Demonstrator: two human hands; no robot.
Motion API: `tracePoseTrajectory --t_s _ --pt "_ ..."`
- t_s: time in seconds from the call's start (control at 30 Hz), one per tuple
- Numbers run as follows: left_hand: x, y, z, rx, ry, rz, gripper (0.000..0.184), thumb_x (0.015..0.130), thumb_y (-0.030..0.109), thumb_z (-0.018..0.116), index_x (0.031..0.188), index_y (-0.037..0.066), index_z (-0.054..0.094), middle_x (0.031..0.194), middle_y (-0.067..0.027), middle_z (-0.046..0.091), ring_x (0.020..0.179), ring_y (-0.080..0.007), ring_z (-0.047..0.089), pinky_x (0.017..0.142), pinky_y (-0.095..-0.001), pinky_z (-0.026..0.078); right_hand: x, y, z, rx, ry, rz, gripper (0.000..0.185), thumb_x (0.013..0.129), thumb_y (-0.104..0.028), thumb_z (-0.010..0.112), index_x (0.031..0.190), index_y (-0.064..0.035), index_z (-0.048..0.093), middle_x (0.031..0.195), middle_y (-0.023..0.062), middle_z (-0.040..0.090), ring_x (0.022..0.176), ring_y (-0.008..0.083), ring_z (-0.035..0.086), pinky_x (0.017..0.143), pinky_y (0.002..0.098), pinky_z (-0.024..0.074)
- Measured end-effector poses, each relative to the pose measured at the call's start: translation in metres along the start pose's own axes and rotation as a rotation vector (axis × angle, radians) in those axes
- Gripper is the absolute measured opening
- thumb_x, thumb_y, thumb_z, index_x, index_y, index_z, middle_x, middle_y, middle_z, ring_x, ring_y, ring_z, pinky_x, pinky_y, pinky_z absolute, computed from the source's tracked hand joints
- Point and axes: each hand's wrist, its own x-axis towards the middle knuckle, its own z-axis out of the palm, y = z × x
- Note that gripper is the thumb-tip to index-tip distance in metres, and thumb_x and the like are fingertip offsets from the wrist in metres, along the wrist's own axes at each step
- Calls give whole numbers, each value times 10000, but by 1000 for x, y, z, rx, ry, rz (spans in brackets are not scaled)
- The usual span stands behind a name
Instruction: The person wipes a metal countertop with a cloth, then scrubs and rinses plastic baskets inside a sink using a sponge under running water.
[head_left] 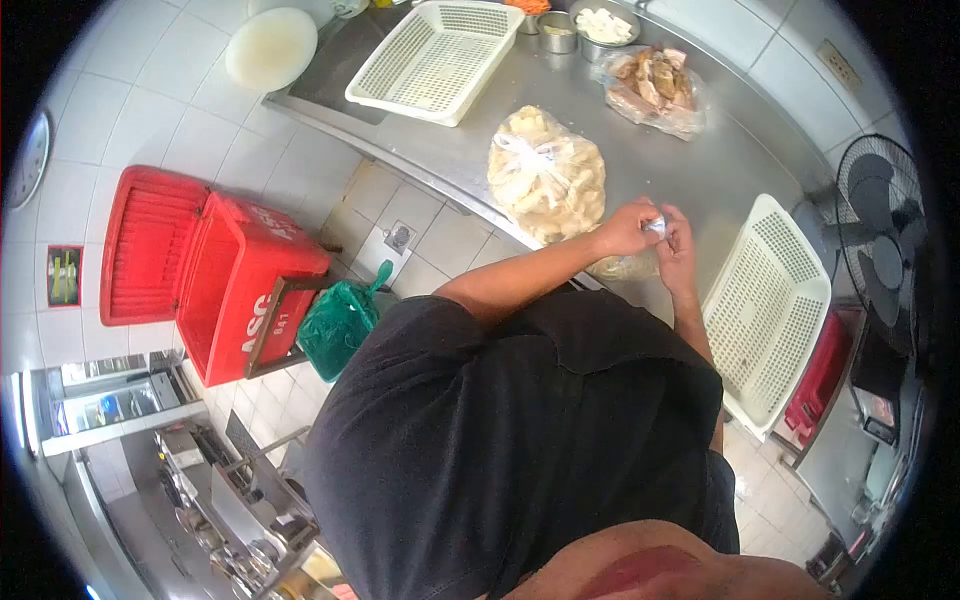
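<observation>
My left hand (630, 227) and my right hand (677, 245) meet over the steel counter, fingers closed on a small whitish bunch of plastic (655, 226). It looks like the gathered neck of the clear plastic bag (625, 266) just under my hands. My forearms and shirt partly hide that bag, and I cannot make out its contents. Left of my hands sits a full clear bag of pale yellowish pieces (548, 180), its top knotted. Farther back lies another clear bag, holding brownish chunks (655, 85).
White perforated baskets stand at the back left (440, 60) and at the right (768, 310). Metal containers (557, 35) line the counter's back. A black fan (880, 225) stands at far right. On the left are a red lidded bin (240, 280) and a green-bagged bin (340, 320).
</observation>
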Motion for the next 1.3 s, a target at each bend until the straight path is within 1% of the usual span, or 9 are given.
tracePoseTrajectory --t_s 0.07,0.27,0.47,0.77,0.83,0.9,1.03,1.17,1.3 --pt "-4 1 0 -83 75 36 130 806 116 723 907 45 682 911 -90 573 864 -212 555 752 -323 483 -1 14 1 212 -21 25 378 863 103 526 1200 -65 487 1372 107 479 1213 190 512 896 267 480" --pt "-5 -23 -12 -119 42 -102 188 800 87 727 979 41 686 1011 -89 592 919 -220 602 785 -337 512 20 -7 15 -203 -22 98 254 874 64 543 1108 -33 561 992 58 647 866 147 641 689 303 508" --pt "-7 -28 -9 -63 90 -60 247 788 29 691 1035 48 693 1010 -114 630 941 -251 636 811 -362 527 24 7 22 -540 174 -51 235 819 -42 649 1047 -16 596 843 165 651 750 275 668 661 367 508" --pt "5 -47 5 168 125 65 237 779 -39 581 978 51 674 936 -172 643 915 -336 631 786 -410 511 31 -26 9 -712 -53 369 246 835 -73 619 1073 -28 659 1011 197 694 983 304 674 832 397 519" --pt "2 -35 3 131 140 156 248 770 -57 570 974 51 663 919 -169 634 905 -359 616 798 -416 502 19 7 -8 -417 -155 33 354 831 -77 608 1180 -73 671 1230 229 632 1174 337 596 972 405 473" --pt "3 -40 8 160 121 240 282 722 -80 590 960 54 660 909 -175 630 863 -384 611 777 -453 500 22 -18 -21 -355 -277 115 313 870 -60 574 1166 -38 671 1266 183 617 1250 273 543 1014 364 450" --pt "-5 -27 11 128 71 227 308 749 -97 551 1003 45 652 943 -187 614 905 -380 598 811 -439 491 23 -3 -28 -402 -250 198 195 877 -72 581 1022 -76 710 921 89 712 802 219 639 737 374 510" --pt "0 -23 11 160 101 199 258 759 -79 550 989 25 603 929 -157 584 859 -331 580 771 -391 486 23 10 -19 -465 -69 2 115 844 -89 624 934 -70 692 801 100 678 717 224 630 673 329 504" --pt "-6 -23 15 158 75 171 228 751 -66 588 958 28 597 924 -138 580 852 -312 572 772 -372 482 26 -17 -15 -408 226 202 127 821 -111 658 938 -77 693 740 94 677 643 218 631 636 347 509"
